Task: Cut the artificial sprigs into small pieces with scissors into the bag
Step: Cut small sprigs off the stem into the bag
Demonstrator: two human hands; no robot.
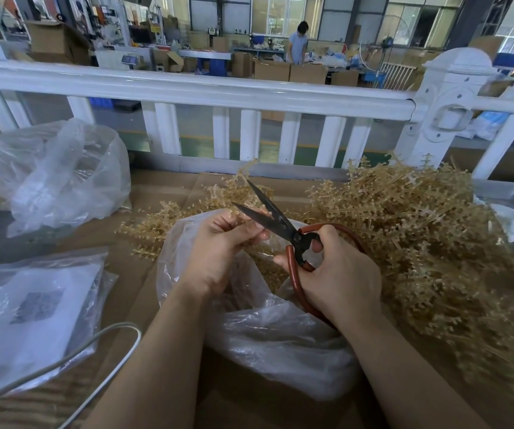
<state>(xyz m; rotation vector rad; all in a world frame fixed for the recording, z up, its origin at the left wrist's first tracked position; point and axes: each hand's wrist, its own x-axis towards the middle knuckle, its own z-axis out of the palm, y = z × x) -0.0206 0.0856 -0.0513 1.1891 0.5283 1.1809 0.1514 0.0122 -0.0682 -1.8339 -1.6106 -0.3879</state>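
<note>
Scissors (276, 222), blades parted, sit in the right hand (339, 274), fingers curled through red handles. Left hand (218, 246) pinches a sprig (243, 187) over the open bag (268, 329); sprig pile (429, 243) crowds the right, a white fence (187, 88) behind.

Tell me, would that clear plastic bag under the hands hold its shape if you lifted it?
Probably not. The bag looks thin and crumpled, slumping on the cardboard, so it would likely sag. It seems light, holding only small cut pieces, and its glossy film may be slippery.
</note>
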